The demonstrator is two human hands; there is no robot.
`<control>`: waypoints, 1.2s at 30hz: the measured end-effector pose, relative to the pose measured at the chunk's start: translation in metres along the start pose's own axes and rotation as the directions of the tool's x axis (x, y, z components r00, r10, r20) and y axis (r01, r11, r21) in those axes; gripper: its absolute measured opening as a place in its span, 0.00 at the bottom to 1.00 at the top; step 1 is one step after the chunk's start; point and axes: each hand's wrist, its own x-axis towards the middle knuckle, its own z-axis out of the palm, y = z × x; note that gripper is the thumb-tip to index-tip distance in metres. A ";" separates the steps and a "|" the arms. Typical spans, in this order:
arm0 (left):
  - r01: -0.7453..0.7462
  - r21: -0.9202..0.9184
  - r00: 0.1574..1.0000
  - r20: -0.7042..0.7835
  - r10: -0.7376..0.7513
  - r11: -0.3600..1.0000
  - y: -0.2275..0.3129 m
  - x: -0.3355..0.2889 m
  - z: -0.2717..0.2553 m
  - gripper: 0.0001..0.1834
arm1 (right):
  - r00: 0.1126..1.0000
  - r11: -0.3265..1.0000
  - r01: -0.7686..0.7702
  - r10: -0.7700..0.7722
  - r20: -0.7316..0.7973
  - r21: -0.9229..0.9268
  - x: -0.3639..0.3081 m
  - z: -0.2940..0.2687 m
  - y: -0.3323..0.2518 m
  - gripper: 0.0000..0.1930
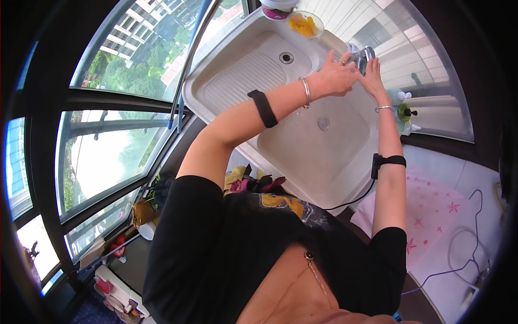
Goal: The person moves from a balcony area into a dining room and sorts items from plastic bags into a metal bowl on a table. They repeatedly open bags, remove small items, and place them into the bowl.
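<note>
Both my arms reach over a pale sink [329,162] toward a chrome faucet [369,53] at its far right rim. My left hand [335,77] has its fingers spread apart just in front of the faucet, and a silver bangle [306,93] circles the wrist. My right hand [372,81] is beside it, fingers stretched upward near the faucet's lever, with a bangle at that wrist too. The hands meet or overlap around the thumbs. Neither hand shows anything held. Whether the fingertips touch the faucet, I cannot tell. Part of the faucet is hidden behind the fingers.
A ribbed washboard [243,81] slopes down the sink's left part. On the far rim stand a bowl with yellow pieces [304,25] and a white tub [278,5]. Pump bottles [403,112] line the right side, near a pink star-patterned cloth [434,205] and a wire hanger [477,237].
</note>
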 end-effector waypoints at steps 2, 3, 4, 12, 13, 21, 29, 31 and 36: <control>-0.030 0.051 0.998 -0.055 0.033 0.998 0.014 -0.015 -0.018 0.26 | 0.874 0.992 -0.129 0.107 0.474 0.014 0.003 -0.066 -0.028 0.41; -0.056 0.077 0.998 -0.013 0.057 0.995 0.019 -0.021 -0.025 0.23 | 0.782 0.965 -0.183 0.026 0.623 0.190 0.004 -0.101 -0.040 0.41; -0.045 0.130 0.999 0.017 0.043 0.991 0.020 -0.033 -0.030 0.19 | 0.745 0.988 -0.122 0.028 0.667 0.094 0.009 -0.129 -0.057 0.40; 0.263 -0.771 0.965 0.202 -0.169 0.579 -0.003 -0.167 0.019 0.33 | 0.935 -0.472 -0.223 0.145 0.324 0.853 -0.110 -0.099 -0.098 0.31; 0.427 -0.265 0.886 0.316 -0.340 0.865 -0.008 -0.208 0.042 0.35 | 0.645 -0.238 -0.598 -0.711 0.282 0.766 -0.129 -0.061 -0.092 0.28; 0.955 -0.035 0.295 -0.031 -0.955 0.296 -0.015 -0.669 0.143 0.15 | 0.735 0.988 -0.036 -0.076 0.674 0.150 -0.142 0.052 -0.163 0.24; 0.862 -0.301 -0.217 0.508 -0.833 -0.408 0.180 -0.894 0.165 0.19 | 0.358 0.534 0.823 -0.754 0.551 0.196 -0.154 0.045 -0.554 0.26; 0.782 -0.346 -0.326 0.484 -0.812 -0.519 0.226 -0.915 0.185 0.21 | 0.195 0.358 0.904 -0.833 0.518 0.236 -0.182 0.037 -0.662 0.25; 0.521 -0.533 -0.448 0.494 -0.745 -0.666 0.324 -0.964 0.260 0.26 | -0.292 -0.169 0.885 -0.927 0.236 0.434 -0.282 0.016 -0.870 0.24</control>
